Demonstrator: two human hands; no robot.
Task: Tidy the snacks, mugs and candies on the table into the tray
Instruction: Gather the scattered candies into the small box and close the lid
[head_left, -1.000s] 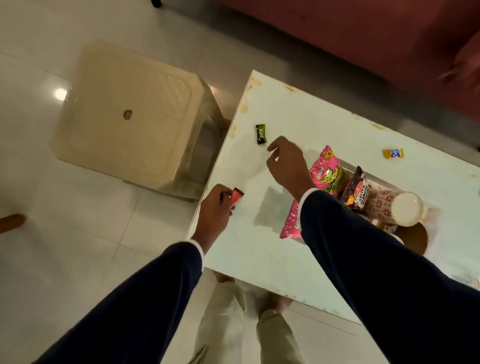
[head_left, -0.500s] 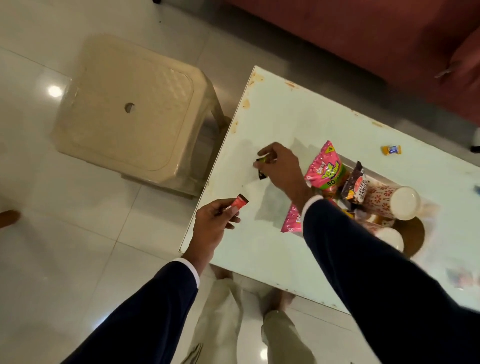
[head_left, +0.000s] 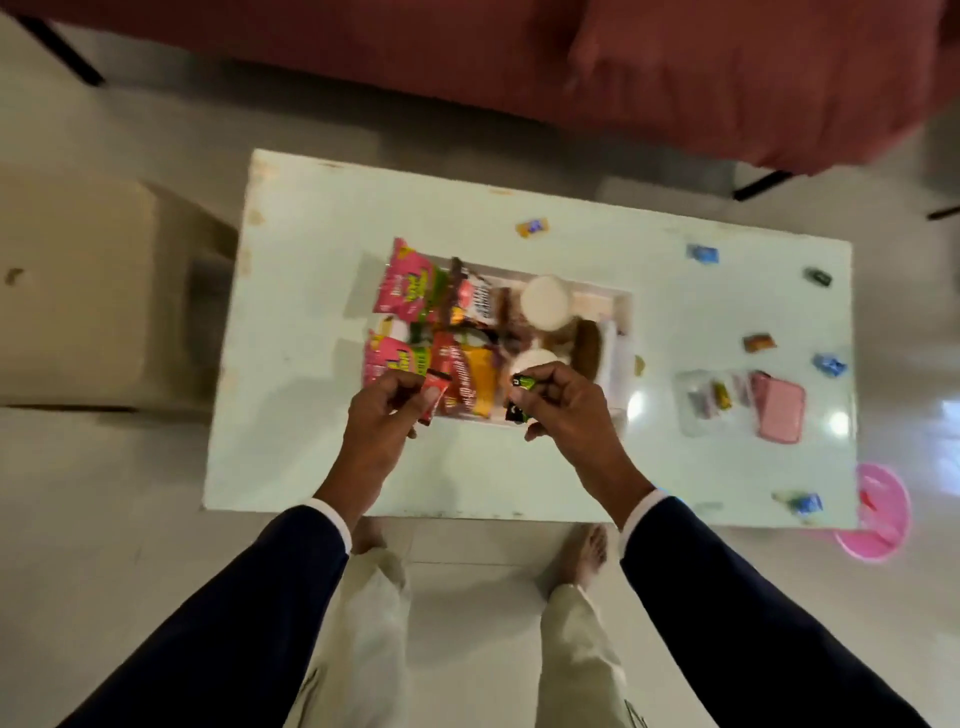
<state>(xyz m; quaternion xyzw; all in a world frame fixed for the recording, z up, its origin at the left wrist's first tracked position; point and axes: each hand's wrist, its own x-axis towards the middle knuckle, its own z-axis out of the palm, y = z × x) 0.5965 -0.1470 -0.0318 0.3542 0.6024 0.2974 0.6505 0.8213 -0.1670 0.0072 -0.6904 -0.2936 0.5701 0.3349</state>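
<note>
- I am pinching a small red candy between the thumb and fingertips of my left hand, keeping it over the near left corner of the tray so it can drop straight in.
- My right hand is pinching a green candy the same way, just above the tray's near edge, beside a white mug lying among the snacks.
- I am carrying one sweet per hand, likely to empty both in a single trip.
- The wrappers are looking thin, glossy and crinkly, so a light fingertip hold is enough.
- The tray is a shallow, pale rectangle, crowded with a puffy pink snack bag and other foil packets.
- More candies are lying loose on the smooth, shiny table, among them a yellow one beyond the tray and a blue one well apart to the right, so I judge the tidying is not finished.
</note>
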